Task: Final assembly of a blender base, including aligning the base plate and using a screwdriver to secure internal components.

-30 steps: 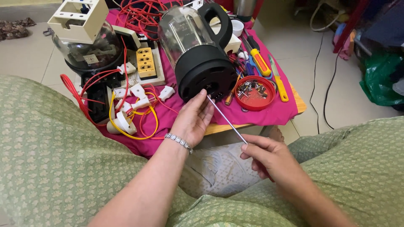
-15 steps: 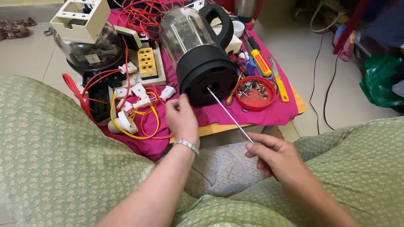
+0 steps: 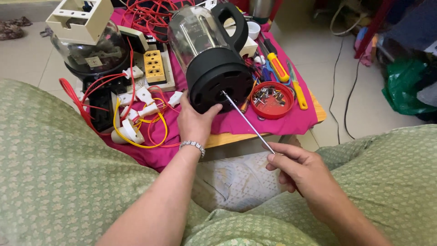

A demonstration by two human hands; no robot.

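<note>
A glass kettle with a black base point(image 3: 214, 68) lies tilted on a low table draped in a pink cloth point(image 3: 282, 120), its underside facing me. My left hand point(image 3: 195, 120) grips the lower rim of the black base; a metal bracelet sits on that wrist. My right hand point(image 3: 298, 171) holds a long thin screwdriver point(image 3: 248, 122), and its tip touches the underside of the base.
A red lid with several screws point(image 3: 271, 99) sits right of the kettle. Yellow-handled screwdrivers point(image 3: 278, 67) lie behind it. Red and yellow wires with white plugs point(image 3: 136, 114), a yellow socket strip point(image 3: 154, 66) and a second glass appliance point(image 3: 88, 50) crowd the left. My knees in green cloth frame the view.
My left hand slid from the screwdriver shaft up to the kettle's base and took hold of its rim. The screwdriver tip now rests on the underside.
</note>
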